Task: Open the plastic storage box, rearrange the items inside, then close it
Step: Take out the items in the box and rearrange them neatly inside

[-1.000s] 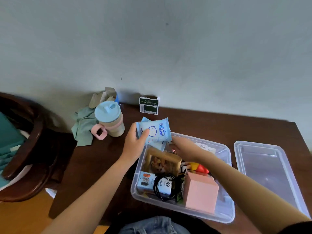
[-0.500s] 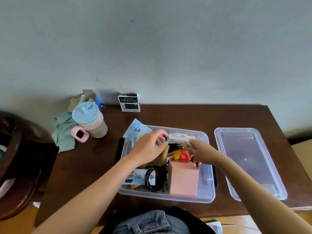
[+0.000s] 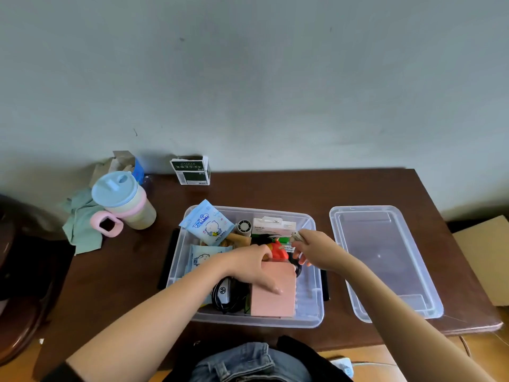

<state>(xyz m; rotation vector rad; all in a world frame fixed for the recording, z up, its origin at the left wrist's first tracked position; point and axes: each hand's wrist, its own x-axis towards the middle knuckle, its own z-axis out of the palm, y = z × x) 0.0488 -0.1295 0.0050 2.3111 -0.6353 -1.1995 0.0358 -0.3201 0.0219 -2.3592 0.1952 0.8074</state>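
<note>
Both forearms reach forward, bare. The left hand (image 3: 254, 267) lies palm down with fingers spread flat; the right hand (image 3: 314, 248) has its fingers curled.

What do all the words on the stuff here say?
None reads for sure.
Blue tissue pack: big blue letters, upside down, blurred.
White card box: small dark print, blurred.
Green-and-white carton: white characters, too small.
White label by right hand: half hidden.

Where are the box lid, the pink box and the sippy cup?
box lid (image 3: 385, 260): head view, on its clear flat panel.
pink box (image 3: 278, 299): head view, on its top face, right of the left hand's fingers.
sippy cup (image 3: 114, 187): head view, on its blue lid.
</note>
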